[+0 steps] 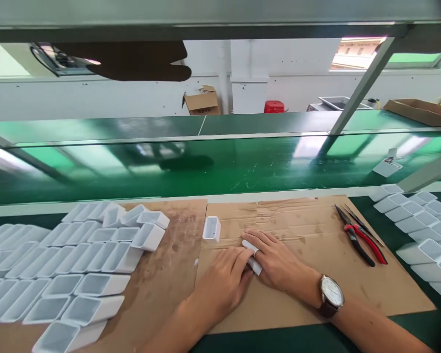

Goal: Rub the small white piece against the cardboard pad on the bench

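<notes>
Both my hands rest together on a brown cardboard sheet (305, 289) at the middle of the bench. My left hand (224, 282) and my right hand (275, 257) grip one small white plastic piece (253, 256) that lies flat between them, mostly hidden by the fingers. A watch (330, 294) is on my right wrist. A single white open-topped plastic shell (211, 229) stands on the cardboard just beyond my left hand, apart from it.
Several white shells (77, 264) lie in rows on the left, and several more (422, 230) on the right. Red-handled pliers (360, 238) lie on the cardboard's right part. A green conveyor belt (220, 164) runs behind, with a small white part (387, 166) on it.
</notes>
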`<state>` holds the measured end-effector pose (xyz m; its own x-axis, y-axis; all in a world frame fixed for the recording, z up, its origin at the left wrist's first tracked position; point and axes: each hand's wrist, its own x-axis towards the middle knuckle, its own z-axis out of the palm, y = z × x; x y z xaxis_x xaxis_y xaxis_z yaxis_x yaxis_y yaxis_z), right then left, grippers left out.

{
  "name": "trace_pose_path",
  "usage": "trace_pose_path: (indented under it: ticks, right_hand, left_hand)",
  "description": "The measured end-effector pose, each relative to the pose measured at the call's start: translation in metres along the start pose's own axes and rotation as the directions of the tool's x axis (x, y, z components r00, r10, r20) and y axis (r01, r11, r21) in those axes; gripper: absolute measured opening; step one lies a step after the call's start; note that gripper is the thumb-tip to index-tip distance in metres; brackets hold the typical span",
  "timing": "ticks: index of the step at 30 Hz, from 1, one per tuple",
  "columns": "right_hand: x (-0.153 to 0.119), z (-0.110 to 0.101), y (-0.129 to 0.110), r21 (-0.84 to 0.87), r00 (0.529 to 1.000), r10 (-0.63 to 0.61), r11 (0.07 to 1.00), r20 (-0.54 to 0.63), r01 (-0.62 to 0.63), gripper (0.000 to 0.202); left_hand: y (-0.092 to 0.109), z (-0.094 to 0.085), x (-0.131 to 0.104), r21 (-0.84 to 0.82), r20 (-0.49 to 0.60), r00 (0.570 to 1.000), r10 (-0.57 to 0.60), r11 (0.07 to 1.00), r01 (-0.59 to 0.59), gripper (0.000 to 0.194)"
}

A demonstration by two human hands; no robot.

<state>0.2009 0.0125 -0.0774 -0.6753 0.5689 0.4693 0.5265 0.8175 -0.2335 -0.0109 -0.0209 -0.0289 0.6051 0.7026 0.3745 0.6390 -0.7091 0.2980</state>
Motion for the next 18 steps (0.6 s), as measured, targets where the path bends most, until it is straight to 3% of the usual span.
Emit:
trace_pose_path:
  ticks: [6, 11, 18]
  right_hand:
    - [-0.006, 0.011, 0.001, -0.191, 0.975, 0.166, 0.963, -0.146, -0.192, 0.045]
    - [-0.010, 0.015, 0.009, -0.148, 0.981, 0.171, 0.972, -0.096, -0.184, 0.053]
    - [-0.010, 0.006, 0.015, -0.106, 0.988, 0.153, 0.983, 0.019, -0.151, 0.064]
  left_hand:
    - [-0.002, 0.006, -0.003, 0.135, 0.012, 0.999, 0.036, 0.990, -0.037, 0.040]
    - [-0.003, 0.009, -0.005, 0.174, 0.029, 0.998, 0.048, 0.983, -0.052, 0.044]
    - [0.001, 0.003, -0.007, 0.046, 0.082, 0.995, 0.064, 0.997, -0.068, 0.109]
